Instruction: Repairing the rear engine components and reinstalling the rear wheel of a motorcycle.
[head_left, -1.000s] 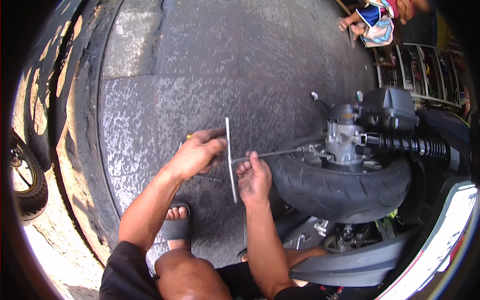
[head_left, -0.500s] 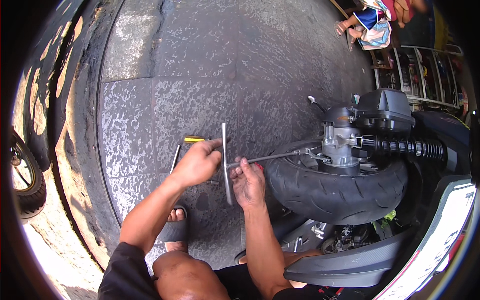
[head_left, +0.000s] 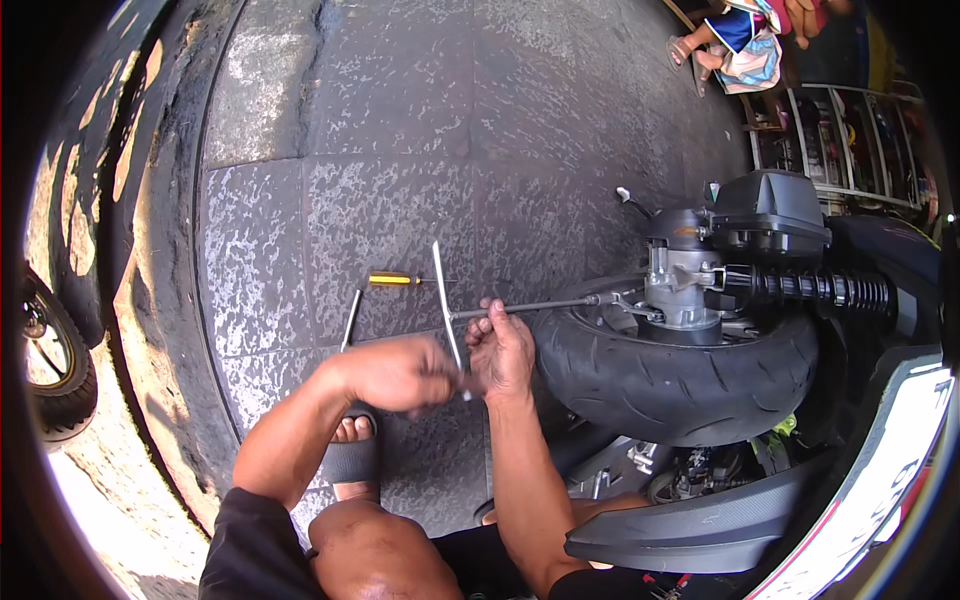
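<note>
A long metal T-handle wrench (head_left: 530,307) reaches from my hands to the hub of a scooter's rear wheel (head_left: 680,365). My left hand (head_left: 395,372) grips the lower end of the wrench's crossbar (head_left: 445,300). My right hand (head_left: 500,347) is wrapped around the shaft just behind the crossbar. The far end of the shaft meets the grey engine casing (head_left: 685,290) beside the black tyre.
A yellow-handled screwdriver (head_left: 400,280) and a thin metal rod (head_left: 351,318) lie on the grey paving slabs. My sandalled foot (head_left: 350,450) rests below them. Another tyre (head_left: 55,370) stands at the far left. A person's feet (head_left: 700,50) show at the top right.
My left hand has slid down from the crossbar's upper part to its lower end, uncovering the screwdriver. The crossbar has turned slightly. My right hand stays on the shaft.
</note>
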